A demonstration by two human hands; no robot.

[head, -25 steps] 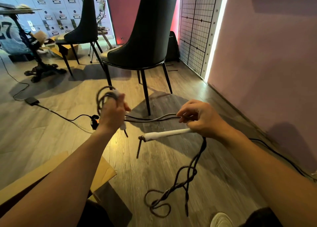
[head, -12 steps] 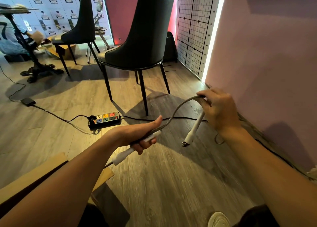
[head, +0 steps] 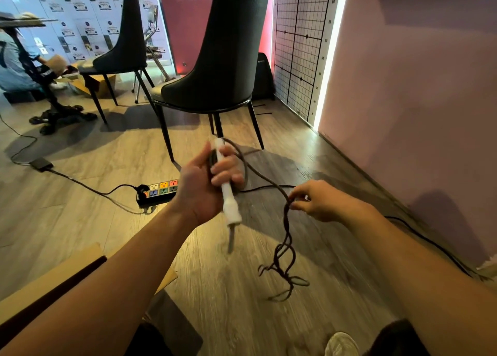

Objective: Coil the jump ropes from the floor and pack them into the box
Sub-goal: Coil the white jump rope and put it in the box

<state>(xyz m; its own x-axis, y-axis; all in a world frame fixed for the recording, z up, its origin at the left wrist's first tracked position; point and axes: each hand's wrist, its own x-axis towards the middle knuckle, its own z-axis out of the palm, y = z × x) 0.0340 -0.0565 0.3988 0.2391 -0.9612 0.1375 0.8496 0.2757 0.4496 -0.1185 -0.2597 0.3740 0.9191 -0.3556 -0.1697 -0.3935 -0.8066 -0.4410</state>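
two hands are coiling the jump rope (head: pixel 286 237), the left hand (head: pixel 200 189) gripping its white handle (head: pixel 228 198), the right hand (head: pixel 325 203) pinching it where twists are probably needing running out before each wrap.

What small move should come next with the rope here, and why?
Probably bring the right hand up to the left hand to lay another loop beside the white handle: the rope below the pinch hangs twisted and uncoiled.

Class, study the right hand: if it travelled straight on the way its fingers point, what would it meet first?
The right hand pinches the rope; going on, it would likely reach the white handle in the left hand, though depth is unclear.
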